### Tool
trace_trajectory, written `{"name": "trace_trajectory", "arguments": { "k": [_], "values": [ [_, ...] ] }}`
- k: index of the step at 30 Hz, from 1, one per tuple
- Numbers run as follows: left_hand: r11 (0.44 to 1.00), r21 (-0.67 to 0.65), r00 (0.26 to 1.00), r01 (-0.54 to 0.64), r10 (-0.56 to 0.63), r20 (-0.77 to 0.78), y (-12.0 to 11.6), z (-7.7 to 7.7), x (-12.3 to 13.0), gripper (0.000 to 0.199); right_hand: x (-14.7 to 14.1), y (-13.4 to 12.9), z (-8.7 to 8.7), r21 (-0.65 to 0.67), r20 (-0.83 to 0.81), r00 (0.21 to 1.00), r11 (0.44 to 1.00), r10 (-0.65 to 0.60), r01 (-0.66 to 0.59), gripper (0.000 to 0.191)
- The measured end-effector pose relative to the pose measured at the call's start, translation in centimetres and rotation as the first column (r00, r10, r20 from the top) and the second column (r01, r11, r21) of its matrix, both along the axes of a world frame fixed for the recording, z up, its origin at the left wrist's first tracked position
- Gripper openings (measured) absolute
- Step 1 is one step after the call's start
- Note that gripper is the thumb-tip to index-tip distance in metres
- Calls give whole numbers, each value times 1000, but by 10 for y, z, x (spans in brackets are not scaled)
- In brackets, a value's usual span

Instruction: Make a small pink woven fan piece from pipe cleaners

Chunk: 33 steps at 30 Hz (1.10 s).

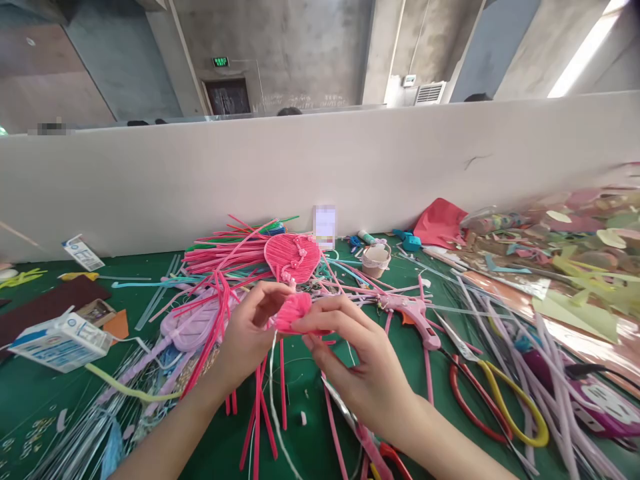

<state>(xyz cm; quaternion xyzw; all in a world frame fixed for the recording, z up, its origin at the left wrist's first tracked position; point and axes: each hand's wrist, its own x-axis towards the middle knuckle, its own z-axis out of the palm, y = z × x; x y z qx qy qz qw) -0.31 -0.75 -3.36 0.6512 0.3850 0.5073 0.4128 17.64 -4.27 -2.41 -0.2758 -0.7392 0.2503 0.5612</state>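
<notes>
A small bright pink piece of fuzzy chenille stems (pixel 291 311) is held up between my two hands over the table. My left hand (pixel 250 333) pinches its left side, thumb below and fingers curled above. At its right end my right hand (pixel 357 357) has thumb and fingertips closed on it. A white cord (pixel 273 390) hangs beneath the piece. Loose pink chenille stems (pixel 260 400) lie on the table below the hands. Just beyond the hands sits a flat pink heart-shaped chenille piece (pixel 293 257) with knotted trim.
Scissors with red and yellow handles (pixel 493 393) and a pink glue gun (pixel 413 317) lie to the right. A second pair of scissors (pixel 345 407) is partly under my right hand. At left are a milk carton (pixel 63 340) and a lilac chenille piece (pixel 193 323). A white partition (pixel 280 173) stands behind.
</notes>
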Motion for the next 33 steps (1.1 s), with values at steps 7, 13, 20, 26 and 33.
{"name": "trace_trajectory", "arguments": {
  "k": [7,13,20,26,33],
  "values": [
    [952,-263,987,154,-136,82,-16,12,1,10,4,-3,-1,122,70,996,992,-46,37,39],
    [830,-393,918,395,-348,189,-14,38,-18,38,9,-7,-2,260,192,969,960,-154,101,37],
    [897,-392,934,203,-298,-199,-24,55,-14,26,14,-17,-6,385,316,902,909,-295,162,45],
    [864,-454,931,218,-324,-170,-29,55,-18,26,27,-32,-13,459,367,849,868,-379,189,30],
    [846,-495,930,196,-321,-179,-27,47,-21,30,31,-29,-3,505,420,815,849,-399,155,27]
  ]
}}
